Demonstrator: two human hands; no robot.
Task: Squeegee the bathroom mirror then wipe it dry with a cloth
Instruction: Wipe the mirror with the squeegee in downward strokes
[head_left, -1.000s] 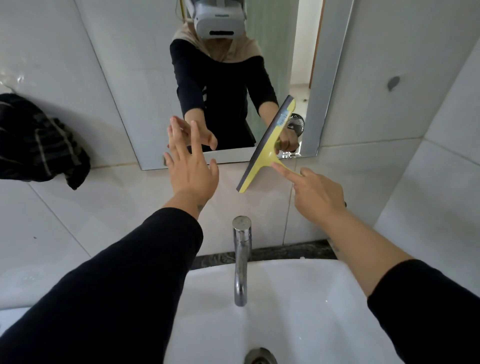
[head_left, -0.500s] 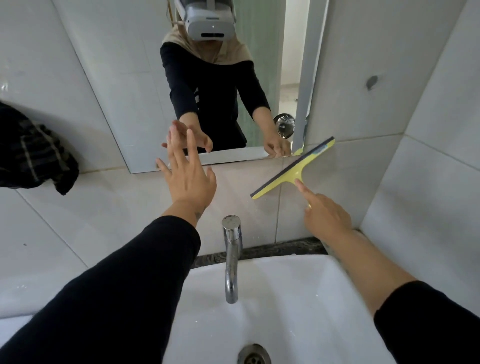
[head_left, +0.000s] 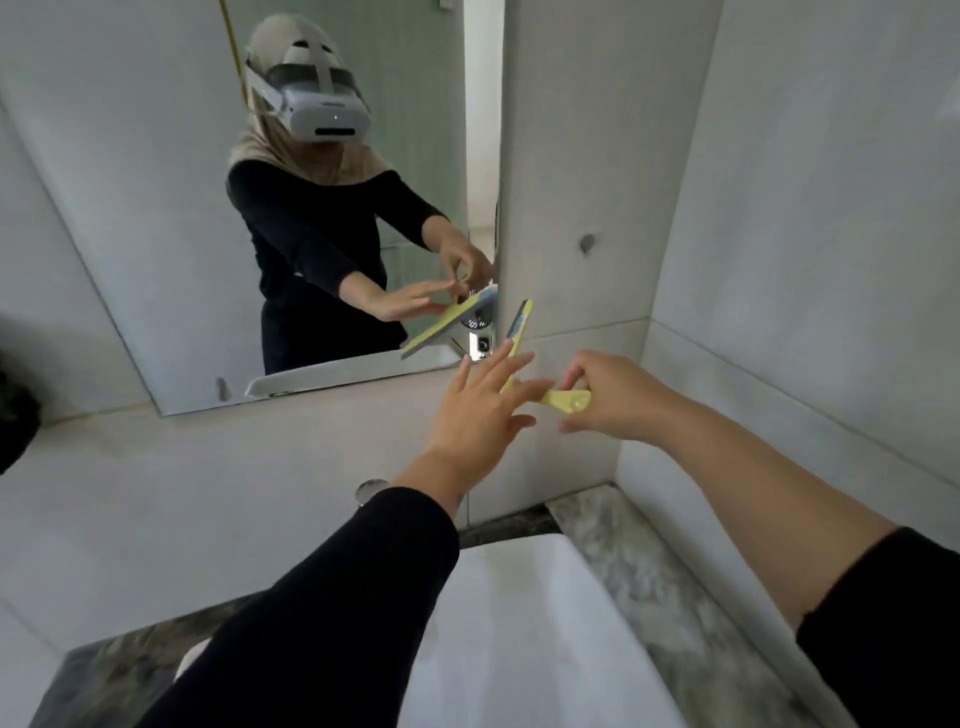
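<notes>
The yellow squeegee (head_left: 521, 323) stands nearly upright just right of the mirror's lower right corner, its blade against the tiled wall. My right hand (head_left: 610, 392) grips its yellow handle end. My left hand (head_left: 480, 410) is spread flat with fingers apart, its fingertips lying over the squeegee's neck and hiding part of it. The mirror (head_left: 171, 218) leans on the wall above the sink and reflects a person in a headset with both hands and the squeegee. A dark cloth (head_left: 13, 410) hangs at the far left edge, mostly out of frame.
A white sink (head_left: 519, 639) sits below, with the tap top (head_left: 370, 490) half hidden behind my left sleeve. A marble counter edge (head_left: 623, 551) runs to the right-hand tiled wall (head_left: 805, 260), which forms a tight corner near the squeegee.
The view swung to the right. My right hand shifted from a fingertip touch to gripping the handle, the blade tipped upright, and my left hand moved right from the mirror onto the squeegee.
</notes>
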